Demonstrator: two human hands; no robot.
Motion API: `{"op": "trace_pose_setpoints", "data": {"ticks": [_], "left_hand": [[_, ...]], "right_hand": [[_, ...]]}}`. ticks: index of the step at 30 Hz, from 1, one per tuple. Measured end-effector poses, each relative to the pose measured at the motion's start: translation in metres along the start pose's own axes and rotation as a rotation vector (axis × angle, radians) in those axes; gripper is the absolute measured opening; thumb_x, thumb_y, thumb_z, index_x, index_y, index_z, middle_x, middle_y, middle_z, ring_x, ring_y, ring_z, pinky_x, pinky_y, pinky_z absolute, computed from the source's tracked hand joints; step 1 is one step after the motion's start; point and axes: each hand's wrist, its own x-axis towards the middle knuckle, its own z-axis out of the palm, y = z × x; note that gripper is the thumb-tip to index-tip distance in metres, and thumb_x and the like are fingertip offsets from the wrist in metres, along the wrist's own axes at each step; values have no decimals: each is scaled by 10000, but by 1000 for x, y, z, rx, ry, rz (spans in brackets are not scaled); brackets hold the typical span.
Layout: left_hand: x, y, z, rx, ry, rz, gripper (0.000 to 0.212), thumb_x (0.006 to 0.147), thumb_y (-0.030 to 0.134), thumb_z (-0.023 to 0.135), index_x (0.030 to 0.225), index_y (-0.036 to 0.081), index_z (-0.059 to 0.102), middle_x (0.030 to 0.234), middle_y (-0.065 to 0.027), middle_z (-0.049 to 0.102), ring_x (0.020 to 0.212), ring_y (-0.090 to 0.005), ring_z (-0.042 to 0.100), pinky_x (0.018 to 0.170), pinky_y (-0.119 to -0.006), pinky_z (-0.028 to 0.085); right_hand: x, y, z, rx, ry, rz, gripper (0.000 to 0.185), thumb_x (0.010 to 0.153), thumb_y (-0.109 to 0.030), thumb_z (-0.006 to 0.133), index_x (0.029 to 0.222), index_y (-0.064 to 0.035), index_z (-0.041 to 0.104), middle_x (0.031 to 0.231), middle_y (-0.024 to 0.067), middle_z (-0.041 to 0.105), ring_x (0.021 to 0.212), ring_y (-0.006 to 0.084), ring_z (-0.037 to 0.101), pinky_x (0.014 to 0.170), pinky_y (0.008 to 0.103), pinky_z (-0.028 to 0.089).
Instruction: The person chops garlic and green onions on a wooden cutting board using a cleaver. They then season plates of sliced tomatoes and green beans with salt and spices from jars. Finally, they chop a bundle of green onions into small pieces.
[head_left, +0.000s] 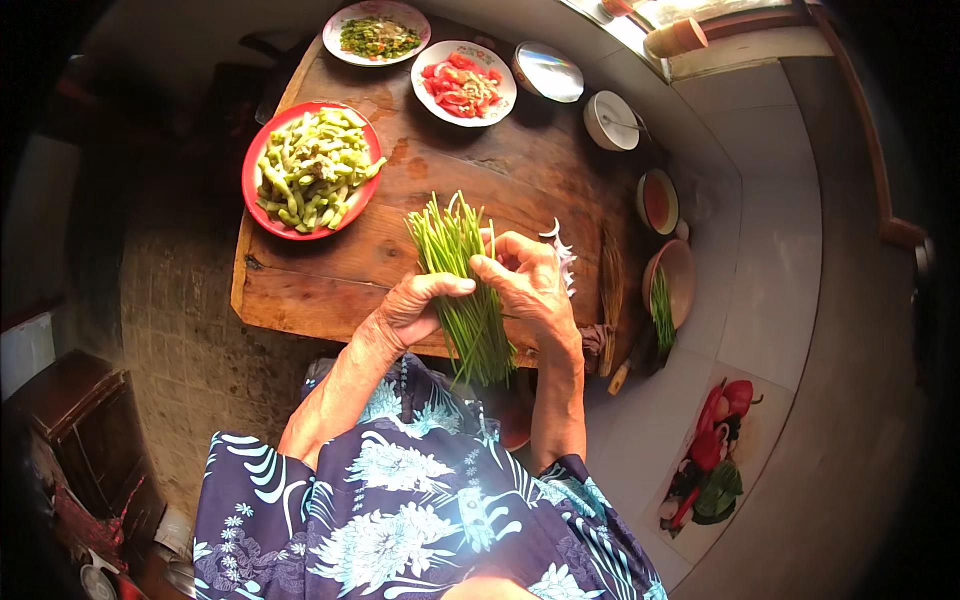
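Observation:
A bundle of long green stems, like garlic chives (469, 322), is held upright in front of me at the near edge of the wooden table (337, 277). My left hand (420, 304) is closed around its left side, thumb across the front. At the bundle's right side, my right hand (529, 277) has its thumb and forefinger brought near each other by the stems; whether they pinch a stem cannot be told. Sliced pale shallot or onion pieces (566, 259) lie on the table just behind my right hand.
Edamame-like pods (315, 169) fill a red plate (251, 196). Farther back stand a plate of cut tomatoes (461, 84), a plate of chopped greens (379, 37) and several bowls. On the right are a straw whisk broom (610, 300), a knife's handle (619, 377) and a bowl (679, 281) beside more green stems (662, 311).

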Motion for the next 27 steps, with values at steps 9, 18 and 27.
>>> {"op": "trace_pose_setpoints", "data": {"ticks": [9,18,27], "left_hand": [[22,-21,5,71,21,-19,647,801,39,659,1399,2,414,1320,-168,551,1187,-290,565,1070,-442,443],[54,-71,18,113,93,-18,534,835,58,666,1334,7,484,1253,-158,588,1154,-316,588,1020,-483,487],[90,-125,28,110,130,-46,404,855,65,675,1237,29,550,1181,-129,615,1102,-308,621,968,-495,520]], "right_hand": [[-17,25,-35,653,35,96,125,941,-97,634,978,6,574,1038,147,688,906,184,686,745,312,574],[-35,60,-94,577,-8,145,266,904,-127,702,1119,-3,606,995,78,701,793,99,645,663,246,540],[-54,103,-150,693,-40,97,304,910,-125,691,1163,8,585,1051,134,693,814,118,648,637,260,562]]}}
